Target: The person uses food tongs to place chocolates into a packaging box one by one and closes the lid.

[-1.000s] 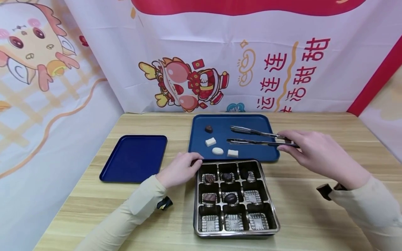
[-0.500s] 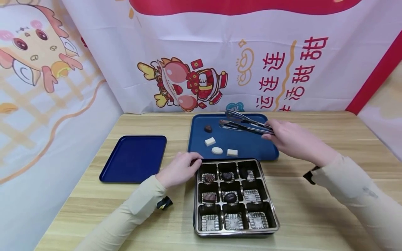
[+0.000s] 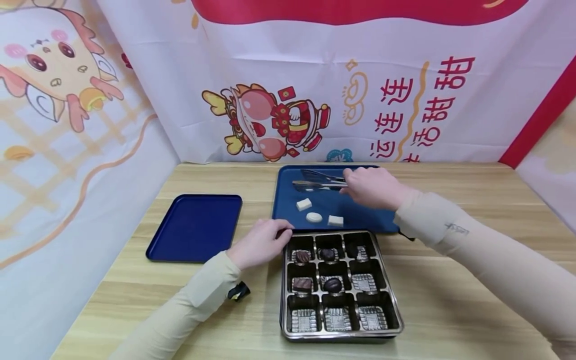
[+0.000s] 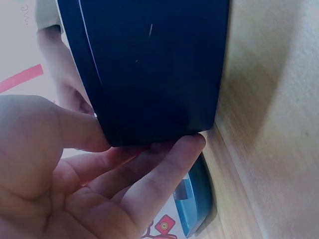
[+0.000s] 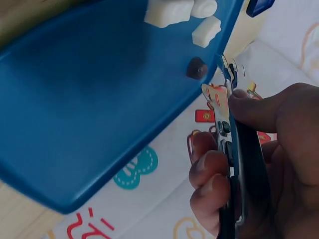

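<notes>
My right hand (image 3: 371,187) holds metal tongs (image 3: 317,185) over the back of the teal-blue tray (image 3: 360,215), their jaws apart. In the right wrist view the tips of the tongs stand beside a dark chocolate (image 5: 197,68), which they hide in the head view. Three white chocolates (image 3: 314,217) lie nearer the tray's front edge. With thumb and fingers, my left hand (image 3: 258,244) grips the back left corner of a chocolate box (image 3: 342,336). Several dark chocolates (image 3: 333,285) sit in its back and middle compartments; the front row shows bare ridged bottoms.
A smaller navy tray (image 3: 195,227) lies at the left of the wooden table (image 3: 450,310), with nothing on it. Printed cloth (image 3: 279,50) hangs right behind the table's back edge. The box stands close in front of the teal-blue tray.
The tongs and my right hand have moved left across the tray, from its right side to the dark chocolate at its back left. My left hand has stayed at the box corner.
</notes>
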### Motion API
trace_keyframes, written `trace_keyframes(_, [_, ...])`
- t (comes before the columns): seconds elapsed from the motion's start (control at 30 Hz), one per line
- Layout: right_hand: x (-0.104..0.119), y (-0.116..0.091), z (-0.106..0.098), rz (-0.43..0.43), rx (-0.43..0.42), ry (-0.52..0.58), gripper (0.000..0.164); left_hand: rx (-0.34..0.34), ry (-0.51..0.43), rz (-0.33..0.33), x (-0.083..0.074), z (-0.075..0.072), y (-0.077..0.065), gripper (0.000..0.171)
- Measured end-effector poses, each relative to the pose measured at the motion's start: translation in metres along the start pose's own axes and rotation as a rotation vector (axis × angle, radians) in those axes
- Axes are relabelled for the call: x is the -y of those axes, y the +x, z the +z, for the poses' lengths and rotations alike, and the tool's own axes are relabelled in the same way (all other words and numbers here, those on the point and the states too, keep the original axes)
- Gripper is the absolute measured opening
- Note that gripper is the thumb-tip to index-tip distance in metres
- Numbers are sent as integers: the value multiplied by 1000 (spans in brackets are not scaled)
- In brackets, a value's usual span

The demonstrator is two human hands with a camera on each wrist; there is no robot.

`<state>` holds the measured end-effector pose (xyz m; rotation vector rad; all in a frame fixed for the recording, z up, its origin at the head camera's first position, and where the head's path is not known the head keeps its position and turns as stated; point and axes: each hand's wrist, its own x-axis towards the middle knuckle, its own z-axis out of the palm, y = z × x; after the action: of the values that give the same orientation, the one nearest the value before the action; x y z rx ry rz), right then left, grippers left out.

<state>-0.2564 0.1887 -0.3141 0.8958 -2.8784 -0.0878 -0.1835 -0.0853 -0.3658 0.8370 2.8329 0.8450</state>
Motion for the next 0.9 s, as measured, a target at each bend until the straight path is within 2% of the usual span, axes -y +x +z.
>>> trace_keyframes(0.17, [11,16,3,61,75,15,26,5,6,4,-1,-1,0,24])
trace_keyframes(0.33, [22,20,10,108,145,27,25,13,-1,5,-1,-1,0,25])
trace_keyframes(0.6, [25,18,18,74,78,-15,22,20,-3,-15,-1,-2,-1,26])
trace_keyframes(0.9, [16,7,18,96,58,-15,22,27,-23,-11,-2,-1,-1,26])
